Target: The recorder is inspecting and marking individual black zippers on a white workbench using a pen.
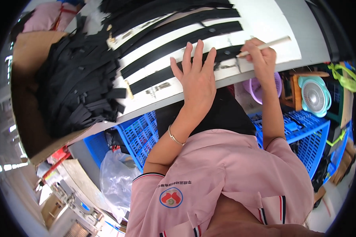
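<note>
My left hand (pixel 198 81) lies flat with its fingers spread across the nearest black fabric strip (pixel 152 79), on a white board (pixel 279 23). My right hand (pixel 262 59) grips a pale pencil (pixel 280 41), and its point is at the right end of that same strip. Farther back, several more black strips (pixel 221 28) lie side by side in rows. Dark smudges and short marks show on the board around the strip ends. Part of the nearest strip is hidden beneath my left fingers.
To the left, a cardboard box (pixel 25 98) holds a heap of black strips (pixel 79 83). Blue plastic crates (pixel 300 130) stand below the table edge, with a turquoise fan (pixel 315 96) and a purple basket (pixel 279 85) at the right. A clear plastic bag (pixel 116 177) hangs at lower left.
</note>
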`<state>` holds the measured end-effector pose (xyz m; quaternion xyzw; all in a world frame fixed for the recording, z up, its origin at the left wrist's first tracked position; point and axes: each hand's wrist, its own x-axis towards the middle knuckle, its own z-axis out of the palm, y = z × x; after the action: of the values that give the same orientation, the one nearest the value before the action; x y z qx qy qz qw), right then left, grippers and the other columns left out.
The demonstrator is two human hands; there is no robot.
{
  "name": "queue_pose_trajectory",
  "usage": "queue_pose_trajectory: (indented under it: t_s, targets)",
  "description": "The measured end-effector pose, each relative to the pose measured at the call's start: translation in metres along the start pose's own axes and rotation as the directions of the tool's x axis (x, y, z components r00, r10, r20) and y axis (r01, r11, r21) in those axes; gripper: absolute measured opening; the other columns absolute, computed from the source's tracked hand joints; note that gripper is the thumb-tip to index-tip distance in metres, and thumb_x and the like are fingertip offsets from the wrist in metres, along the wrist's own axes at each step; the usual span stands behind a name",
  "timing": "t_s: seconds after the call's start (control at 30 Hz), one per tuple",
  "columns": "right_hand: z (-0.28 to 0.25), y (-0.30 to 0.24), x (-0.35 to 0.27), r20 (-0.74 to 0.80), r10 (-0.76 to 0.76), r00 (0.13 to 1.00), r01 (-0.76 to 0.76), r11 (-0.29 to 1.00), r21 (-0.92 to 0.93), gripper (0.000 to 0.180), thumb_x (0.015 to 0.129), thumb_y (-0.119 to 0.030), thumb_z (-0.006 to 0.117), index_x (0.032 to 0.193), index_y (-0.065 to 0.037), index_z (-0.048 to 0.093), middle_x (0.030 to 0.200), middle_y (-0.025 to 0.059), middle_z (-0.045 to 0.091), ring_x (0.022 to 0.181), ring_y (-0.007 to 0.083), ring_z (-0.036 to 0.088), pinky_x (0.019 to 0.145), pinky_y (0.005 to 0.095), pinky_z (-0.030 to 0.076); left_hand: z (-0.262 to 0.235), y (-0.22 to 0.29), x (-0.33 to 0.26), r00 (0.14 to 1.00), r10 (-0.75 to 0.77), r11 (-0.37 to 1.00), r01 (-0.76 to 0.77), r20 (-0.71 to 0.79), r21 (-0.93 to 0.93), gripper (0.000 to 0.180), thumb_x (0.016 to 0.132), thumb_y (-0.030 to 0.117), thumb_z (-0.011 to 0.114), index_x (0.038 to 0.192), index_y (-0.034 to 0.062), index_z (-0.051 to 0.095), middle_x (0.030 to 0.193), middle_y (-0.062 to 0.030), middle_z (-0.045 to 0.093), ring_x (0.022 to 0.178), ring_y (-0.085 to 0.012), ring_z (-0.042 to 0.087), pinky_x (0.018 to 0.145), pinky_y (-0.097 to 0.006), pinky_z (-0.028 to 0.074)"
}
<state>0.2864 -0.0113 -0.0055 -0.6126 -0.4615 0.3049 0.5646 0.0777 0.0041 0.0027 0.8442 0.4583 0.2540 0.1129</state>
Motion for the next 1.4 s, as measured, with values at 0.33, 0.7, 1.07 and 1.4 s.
queue_pose_trajectory:
  t_s: [0.33, 0.7, 1.07, 1.4]
  targets:
    - [0.009, 0.001, 0.001, -0.082, 0.002, 0.997, -0.001, 1.000, 0.007, 0.025, 0.100, -0.014, 0.064, 0.083, 0.001, 0.074, 0.066, -0.0013, 0.058, 0.063, 0.0034, 0.048, 0.058, 0.0214, 0.036, 0.010, -0.070, 0.067, 0.998, 0.063, 0.998, -0.063, 0.010, -0.014, 0.067, 0.090, -0.016, 0.046, 0.151, 0.0105, 0.049, 0.155, -0.0240, 0.043, 0.149, -0.0473, 0.032, 0.115, -0.078, 0.008]
    - [0.011, -0.005, 0.002, -0.090, 0.032, 0.995, -0.037, 0.997, -0.061, 0.026, 0.100, -0.017, 0.065, 0.084, 0.000, 0.075, 0.064, -0.0029, 0.056, 0.062, 0.0028, 0.046, 0.057, 0.0208, 0.034, -0.011, -0.117, 0.065, 0.991, 0.075, 0.984, -0.092, -0.113, -0.154, 0.030, 0.099, 0.015, 0.062, 0.127, 0.0058, 0.068, 0.139, -0.0162, 0.062, 0.140, -0.0360, 0.050, 0.124, -0.053, 0.026]
    - [0.008, -0.002, 0.002, -0.085, -0.007, 0.996, 0.002, 0.998, -0.059, 0.024, 0.100, -0.017, 0.065, 0.086, 0.000, 0.075, 0.066, -0.0026, 0.059, 0.064, 0.0027, 0.048, 0.057, 0.0206, 0.035, -0.121, -0.144, -0.071, 0.979, -0.122, 0.848, 0.188, -0.162, 0.496, 0.038, 0.080, -0.006, 0.063, 0.114, 0.0066, 0.075, 0.139, -0.0092, 0.063, 0.149, -0.0349, 0.039, 0.124, -0.061, 0.014]
    - [0.013, 0.003, 0.002, -0.102, -0.076, 0.992, 0.078, 0.997, 0.015, 0.020, 0.100, -0.015, 0.066, 0.092, 0.000, 0.076, 0.070, -0.0011, 0.063, 0.064, 0.0028, 0.052, 0.058, 0.0204, 0.039, -0.075, -0.097, -0.035, 0.990, 0.034, 0.989, -0.014, -0.139, 0.146, 0.015, 0.084, 0.008, 0.077, 0.099, 0.0061, 0.078, 0.127, -0.0087, 0.070, 0.138, -0.0335, 0.053, 0.124, -0.062, 0.014]
